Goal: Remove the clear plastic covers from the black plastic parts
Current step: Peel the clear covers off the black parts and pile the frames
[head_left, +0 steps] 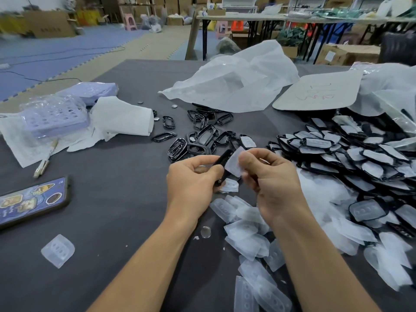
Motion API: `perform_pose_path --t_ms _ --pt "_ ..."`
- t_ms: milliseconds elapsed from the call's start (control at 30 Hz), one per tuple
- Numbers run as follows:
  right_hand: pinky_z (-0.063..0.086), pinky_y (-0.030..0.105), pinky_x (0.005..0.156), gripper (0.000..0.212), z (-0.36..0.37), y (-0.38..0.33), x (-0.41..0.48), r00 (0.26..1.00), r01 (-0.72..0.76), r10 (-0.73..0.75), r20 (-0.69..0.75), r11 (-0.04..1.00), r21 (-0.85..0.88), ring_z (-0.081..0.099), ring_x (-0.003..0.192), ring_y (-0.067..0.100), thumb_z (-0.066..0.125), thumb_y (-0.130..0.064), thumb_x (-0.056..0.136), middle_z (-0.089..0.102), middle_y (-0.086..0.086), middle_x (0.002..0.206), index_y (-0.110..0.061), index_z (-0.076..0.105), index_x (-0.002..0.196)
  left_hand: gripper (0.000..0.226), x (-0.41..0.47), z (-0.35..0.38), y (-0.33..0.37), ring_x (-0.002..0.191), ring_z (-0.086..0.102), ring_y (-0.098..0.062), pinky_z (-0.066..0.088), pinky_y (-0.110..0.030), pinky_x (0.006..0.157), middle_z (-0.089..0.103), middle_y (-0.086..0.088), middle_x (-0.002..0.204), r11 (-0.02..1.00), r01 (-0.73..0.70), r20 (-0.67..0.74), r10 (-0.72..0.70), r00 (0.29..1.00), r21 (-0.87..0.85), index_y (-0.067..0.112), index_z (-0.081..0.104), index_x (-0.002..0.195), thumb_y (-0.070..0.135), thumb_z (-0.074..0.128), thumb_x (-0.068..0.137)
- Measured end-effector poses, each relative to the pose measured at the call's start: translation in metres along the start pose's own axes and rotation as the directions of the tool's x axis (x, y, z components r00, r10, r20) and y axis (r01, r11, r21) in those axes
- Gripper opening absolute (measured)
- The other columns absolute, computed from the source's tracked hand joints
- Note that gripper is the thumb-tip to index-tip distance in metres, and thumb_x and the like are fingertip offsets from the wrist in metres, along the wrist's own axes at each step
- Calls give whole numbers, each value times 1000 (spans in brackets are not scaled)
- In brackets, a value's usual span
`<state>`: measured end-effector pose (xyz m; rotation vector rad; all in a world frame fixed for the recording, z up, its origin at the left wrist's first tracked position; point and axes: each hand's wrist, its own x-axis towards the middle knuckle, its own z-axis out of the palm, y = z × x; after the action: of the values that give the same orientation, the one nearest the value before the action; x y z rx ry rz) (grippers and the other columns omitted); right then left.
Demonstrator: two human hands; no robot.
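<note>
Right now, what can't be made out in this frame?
Head view:
- Black part: partly hidden by left hand and cover in right hand's grip.
- Red writing on card: too skewed to read.
- Phone: cut off by left edge.
- Loose covers: cut off by bottom edge.
- Back shelves: blurred.

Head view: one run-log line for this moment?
step: cover removal | left hand: grips black part | right hand: pinches clear cover | cover touches part

A stickered phone [31,201] is lying at nine o'clock — a white plastic bag [236,84] is sprawling at twelve, a cardboard sheet [315,91] at two.
</note>
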<state>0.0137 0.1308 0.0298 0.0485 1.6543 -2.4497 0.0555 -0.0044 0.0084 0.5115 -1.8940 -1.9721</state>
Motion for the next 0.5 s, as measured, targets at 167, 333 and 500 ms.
perform_pose_path --t_ms 167,333,500 --pt "52 23 50 26 3 6 0 995 98 -95 23 983 -157 63 52 17 80 1 83 69 6 62 -15 75 63 27 0 3 -3 70 78 -15 62 -32 65 80 3 77 999 -8 -32 6 999 -49 41 80 87 42 90 62" --pt "62 56 78 10 2 10 0 979 185 -203 -10 912 -366 74 77 39 90 -18 75 77 8 73 -22 81 72 16 -5 7 -1 69 76 -16 58 -28 63 80 -4 79 992 -9 25 12 1000 -130 36 82 87 26 91 77" --pt "62 52 75 9 4 12 -1 963 205 -263 -60 857 -473 75 72 24 89 -33 74 76 -3 70 -32 80 74 15 -5 9 1 76 77 -17 58 -27 69 81 -10 87 982 18 87 -2 996 -188 14 83 100 9 83 86"
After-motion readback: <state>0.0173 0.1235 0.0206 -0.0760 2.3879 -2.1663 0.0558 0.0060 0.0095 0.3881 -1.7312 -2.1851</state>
